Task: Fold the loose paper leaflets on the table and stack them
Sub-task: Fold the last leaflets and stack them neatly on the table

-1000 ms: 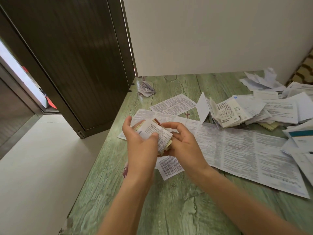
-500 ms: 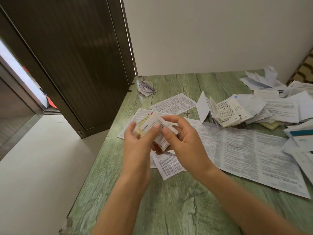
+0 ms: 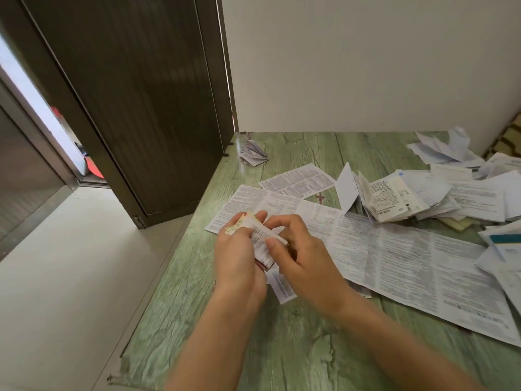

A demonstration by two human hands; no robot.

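Plainly, the folded leaflet [image 3: 260, 239], light, limp and easily creased, sits above the table [image 3: 296, 334] at about nine o'clock, pinched by the left hand [image 3: 239, 258] and right hand [image 3: 304, 258], best gripped along its folded edges.

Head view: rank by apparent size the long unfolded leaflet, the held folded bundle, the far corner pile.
long unfolded leaflet
held folded bundle
far corner pile
Last two unsure: bundle nearer, partly covered.

Green wood-grain table [image 3: 282, 348] — white printed leaflets [image 3: 394, 258]
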